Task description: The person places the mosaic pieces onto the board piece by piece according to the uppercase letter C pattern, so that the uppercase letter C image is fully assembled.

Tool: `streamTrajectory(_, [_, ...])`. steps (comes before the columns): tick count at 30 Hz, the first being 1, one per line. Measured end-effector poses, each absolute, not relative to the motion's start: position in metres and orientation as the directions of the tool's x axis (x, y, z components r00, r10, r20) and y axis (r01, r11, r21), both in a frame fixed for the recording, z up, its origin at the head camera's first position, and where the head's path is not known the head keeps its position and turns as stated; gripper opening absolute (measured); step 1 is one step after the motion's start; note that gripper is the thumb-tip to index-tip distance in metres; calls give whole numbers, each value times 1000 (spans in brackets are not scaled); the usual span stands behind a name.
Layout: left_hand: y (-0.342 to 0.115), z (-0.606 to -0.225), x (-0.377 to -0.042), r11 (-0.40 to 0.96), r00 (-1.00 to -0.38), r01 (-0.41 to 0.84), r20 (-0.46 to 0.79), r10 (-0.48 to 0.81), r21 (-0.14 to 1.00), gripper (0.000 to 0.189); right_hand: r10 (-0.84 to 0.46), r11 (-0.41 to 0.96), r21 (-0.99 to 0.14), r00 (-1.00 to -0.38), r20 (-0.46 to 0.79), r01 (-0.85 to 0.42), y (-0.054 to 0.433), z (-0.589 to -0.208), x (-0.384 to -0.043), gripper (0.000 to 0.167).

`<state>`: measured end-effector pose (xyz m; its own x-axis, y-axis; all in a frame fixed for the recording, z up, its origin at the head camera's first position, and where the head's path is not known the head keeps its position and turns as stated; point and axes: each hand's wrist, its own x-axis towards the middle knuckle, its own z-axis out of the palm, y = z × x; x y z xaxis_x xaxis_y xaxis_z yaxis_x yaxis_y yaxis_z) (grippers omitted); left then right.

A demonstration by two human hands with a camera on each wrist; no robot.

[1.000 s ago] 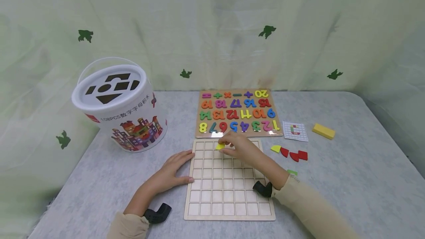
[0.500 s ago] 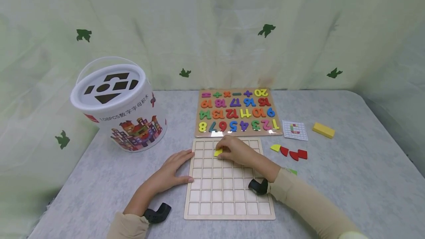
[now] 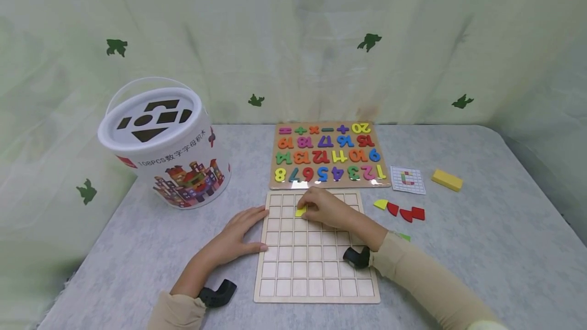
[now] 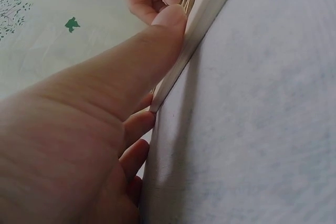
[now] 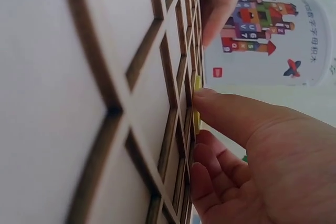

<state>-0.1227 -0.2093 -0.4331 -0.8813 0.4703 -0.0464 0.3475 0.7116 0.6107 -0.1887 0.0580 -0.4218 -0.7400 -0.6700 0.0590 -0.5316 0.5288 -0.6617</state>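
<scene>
A pale wooden grid board [image 3: 292,297] lies flat on the table. My right hand [image 3: 327,209] pinches a small yellow tile [image 3: 299,212] between thumb and fingers at a cell in the board's second row from the top. Part of that tile is hidden by the fingers; in the right wrist view the thumb lies on the yellow tile [image 5: 197,116] close against the grid. My left hand [image 3: 235,238] is spread beside the board, its fingertips and thumb touching the left edge. From the left wrist view, the thumb [image 4: 170,19] rests on the board's rim.
Behind the board lies a number puzzle [image 3: 330,163]. On the right are a pattern card [image 3: 408,181], a yellow block [image 3: 447,180], a yellow quarter-circle [image 3: 380,204], several red pieces [image 3: 406,215] and a partly covered green piece [image 3: 404,237]. A white bucket [image 3: 192,141] stands at left.
My right hand has moved slightly toward me and left with the yellow tile, from the top of the grid to the second row, then stayed there. My left hand has kept its place.
</scene>
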Motion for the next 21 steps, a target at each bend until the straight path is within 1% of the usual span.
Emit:
streamTrajectory(3, [-209, -433, -122, 709, -880, 350, -43, 472, 612, 82, -673, 519, -673, -737, 57, -527, 59, -421, -188, 16])
streamTrajectory(8, [-209, -432, -121, 708, -880, 356, -37, 474, 610, 82, -676, 505, -704, -736, 37, -499, 64, -424, -188, 22])
streamTrajectory(12, [-209, -432, -122, 710, -879, 358, -37, 475, 607, 82, -646, 532, -735, -763, -30, -421, 68, -421, -186, 32])
streamTrajectory(15, [-209, -432, -122, 711, -880, 356, -39, 473, 607, 82, -619, 535, -769, -782, -74, -351, 72, -412, -182, 39])
streamTrajectory(17, [-209, -432, -121, 709, -879, 355, -40, 474, 609, 82, -612, 524, -782, -788, -69, -338, 76, -405, -178, 43])
streamTrajectory(21, [-209, -431, -121, 704, -879, 355, -37, 475, 615, 82, -591, 517, -772, -806, -8, -371, 90, -391, -170, 50])
